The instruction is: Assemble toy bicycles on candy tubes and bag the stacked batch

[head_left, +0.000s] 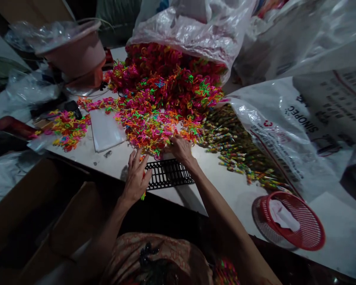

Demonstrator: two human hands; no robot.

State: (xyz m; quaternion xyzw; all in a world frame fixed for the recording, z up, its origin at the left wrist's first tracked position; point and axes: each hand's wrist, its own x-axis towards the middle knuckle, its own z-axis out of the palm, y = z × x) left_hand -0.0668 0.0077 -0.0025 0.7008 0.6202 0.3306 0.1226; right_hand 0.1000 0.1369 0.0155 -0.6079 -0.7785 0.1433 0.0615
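Note:
A heap of small bright plastic pieces [154, 124], pink, orange, yellow and green, spreads over the table in front of me. At the heap's near edge, my right hand [181, 150] has its fingers bent and closed among the pieces; what they grip is hidden. My left hand [135, 176] lies at the left end of a black slotted plastic rack [169, 174], its fingers apart. Bits of orange and green show beside the left fingers and below that palm. The rack lies near the table's front edge, with my right wrist over its right end.
The heap spills from a large clear plastic bag [192, 31]. Bundled thin colourful sticks [243, 150] lie right, beside a white printed sack [284, 118]. A red mesh basket [310, 231] sits front right. Left are a stack of clear sleeves [106, 130] and a pink tub [74, 53].

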